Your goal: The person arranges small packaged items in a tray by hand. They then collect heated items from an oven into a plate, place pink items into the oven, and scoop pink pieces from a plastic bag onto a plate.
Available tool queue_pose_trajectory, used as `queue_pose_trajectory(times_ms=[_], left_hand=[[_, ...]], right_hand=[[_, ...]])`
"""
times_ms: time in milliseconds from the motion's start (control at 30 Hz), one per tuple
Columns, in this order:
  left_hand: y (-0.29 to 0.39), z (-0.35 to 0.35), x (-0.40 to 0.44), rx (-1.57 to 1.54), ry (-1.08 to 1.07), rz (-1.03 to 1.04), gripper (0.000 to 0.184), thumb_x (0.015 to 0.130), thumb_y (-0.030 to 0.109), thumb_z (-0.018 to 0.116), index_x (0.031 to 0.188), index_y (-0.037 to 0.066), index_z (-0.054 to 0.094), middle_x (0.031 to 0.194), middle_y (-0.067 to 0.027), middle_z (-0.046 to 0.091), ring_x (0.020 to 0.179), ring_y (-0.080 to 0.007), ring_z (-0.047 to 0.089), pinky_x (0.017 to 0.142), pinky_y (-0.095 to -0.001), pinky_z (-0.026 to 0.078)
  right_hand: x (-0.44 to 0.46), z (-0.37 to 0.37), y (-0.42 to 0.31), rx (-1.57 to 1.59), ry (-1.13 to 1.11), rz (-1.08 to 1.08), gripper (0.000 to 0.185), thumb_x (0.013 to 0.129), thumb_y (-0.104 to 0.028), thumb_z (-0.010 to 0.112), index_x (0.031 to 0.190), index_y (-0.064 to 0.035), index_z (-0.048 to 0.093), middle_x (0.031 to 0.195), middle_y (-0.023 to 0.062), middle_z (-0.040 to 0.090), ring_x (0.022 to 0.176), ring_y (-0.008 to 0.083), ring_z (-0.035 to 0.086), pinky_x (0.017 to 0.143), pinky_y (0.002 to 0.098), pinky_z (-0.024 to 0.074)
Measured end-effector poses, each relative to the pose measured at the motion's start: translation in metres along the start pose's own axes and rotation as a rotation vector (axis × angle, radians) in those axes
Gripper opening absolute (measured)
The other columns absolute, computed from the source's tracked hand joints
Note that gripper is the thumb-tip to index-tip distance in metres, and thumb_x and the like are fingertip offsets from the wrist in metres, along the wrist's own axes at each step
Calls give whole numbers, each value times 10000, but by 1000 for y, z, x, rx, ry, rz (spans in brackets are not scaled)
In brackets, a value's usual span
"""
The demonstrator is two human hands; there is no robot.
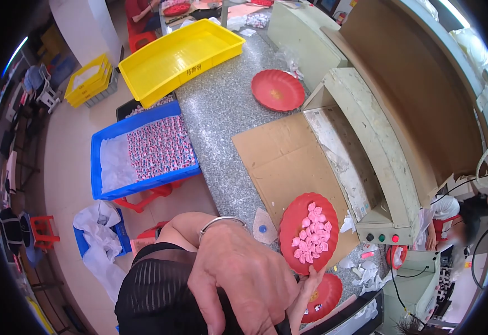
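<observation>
My left hand (244,276), with a silver bangle at its wrist, is raised close to the camera with its back showing. Its thumb stands apart from the bent fingers, whose tips run toward the bottom edge; I see nothing held there. At the lower right my right hand (310,283) grips the near rim of a red scalloped plate (288,231), tilted over the table. Several small pink pieces (314,234), exact kind unclear, are heaped on the plate. Beneath it is a second red plate (329,287) with a few small dark-and-white bits.
A cardboard sheet (277,159) lies before a pale machine (367,128) with an opening and buttons. Another red plate (277,89) and a yellow tray (210,56) are farther back. The blue tray (104,192) at left holds rows of small pieces. Crumpled scraps (369,276) lie lower right.
</observation>
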State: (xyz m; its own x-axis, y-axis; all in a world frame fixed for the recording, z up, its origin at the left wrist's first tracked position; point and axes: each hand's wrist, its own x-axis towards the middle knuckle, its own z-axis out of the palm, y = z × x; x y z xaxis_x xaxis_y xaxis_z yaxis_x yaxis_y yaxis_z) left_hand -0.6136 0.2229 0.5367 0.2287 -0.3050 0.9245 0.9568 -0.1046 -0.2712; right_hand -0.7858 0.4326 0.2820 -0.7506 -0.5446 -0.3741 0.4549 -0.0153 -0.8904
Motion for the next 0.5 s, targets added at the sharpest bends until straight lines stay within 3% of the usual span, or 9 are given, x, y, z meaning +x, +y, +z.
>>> queue_pose_trajectory(times_ms=[67, 100, 167, 267, 300, 367, 433, 500], left_hand=[[16, -27, 37, -216, -265, -680, 323, 912, 172, 571, 1148, -48, 584, 752, -115, 609, 549, -211, 549, 485, -330, 356], [10, -20, 23, -222, -263, -684, 323, 912, 172, 571, 1148, -48, 584, 752, -115, 609, 549, -211, 549, 485, -330, 356], [-7, 4, -17, 14, -23, -6, 335, 918, 183, 562, 1155, -53, 576, 753, -116, 611, 543, -212, 546, 481, -332, 354], [-12, 7, -18, 14, 74, 8, 259, 905, 167, 580, 1086, -13, 626, 748, -104, 600, 522, -200, 525, 474, -318, 355], [-6, -1, -13, -36, 94, -11, 259, 905, 167, 580, 1086, -13, 626, 748, -104, 600, 522, -200, 525, 474, -318, 355], [7, -28, 3, -255, -296, -748, 209, 973, 129, 384, 1111, 54, 521, 785, -162, 540, 540, -242, 464, 569, -369, 406], [-10, -27, -4, -439, -312, -795, 213, 963, 89, 397, 1157, 62, 480, 825, -190, 544, 541, -242, 464, 573, -369, 416], [-23, -18, -15, -508, -251, -831, 178, 954, 77, 420, 1064, 49, 557, 837, -188, 559, 554, -241, 484, 575, -368, 425]], right_hand=[[0, 0, 3, 10, -2, -6, 594, 862, 7, 453, 1422, -81, 276, 1363, 129, 418, 1164, 265, 504, 772, 344, 558], [0, 2, 2, 16, 17, -3, 590, 863, 9, 450, 1421, -81, 279, 1361, 127, 420, 1165, 262, 503, 770, 340, 557], [-1, 5, 0, 25, 42, -1, 587, 864, 10, 447, 1420, -80, 282, 1360, 125, 423, 1166, 258, 503, 768, 336, 556], [1, 4, 4, 34, 18, -13, 608, 855, 18, 455, 1427, -81, 273, 1369, 119, 418, 1201, 263, 472, 875, 389, 502], [1, 1, 9, 44, 25, -44, 617, 852, 18, 459, 1430, -83, 269, 1373, 115, 416, 1214, 265, 460, 914, 408, 476], [0, 3, 9, 49, 87, -4, 633, 852, 9, 464, 1440, -105, 259, 1378, 101, 418, 1230, 253, 445, 951, 399, 441], [-1, 0, 14, 5, 98, -43, 632, 851, -4, 461, 1440, -107, 258, 1379, 92, 419, 1224, 242, 453, 937, 376, 453], [-3, 4, 7, -21, 114, -37, 631, 851, -16, 459, 1442, -106, 255, 1372, 83, 428, 1209, 231, 466, 918, 357, 465]])
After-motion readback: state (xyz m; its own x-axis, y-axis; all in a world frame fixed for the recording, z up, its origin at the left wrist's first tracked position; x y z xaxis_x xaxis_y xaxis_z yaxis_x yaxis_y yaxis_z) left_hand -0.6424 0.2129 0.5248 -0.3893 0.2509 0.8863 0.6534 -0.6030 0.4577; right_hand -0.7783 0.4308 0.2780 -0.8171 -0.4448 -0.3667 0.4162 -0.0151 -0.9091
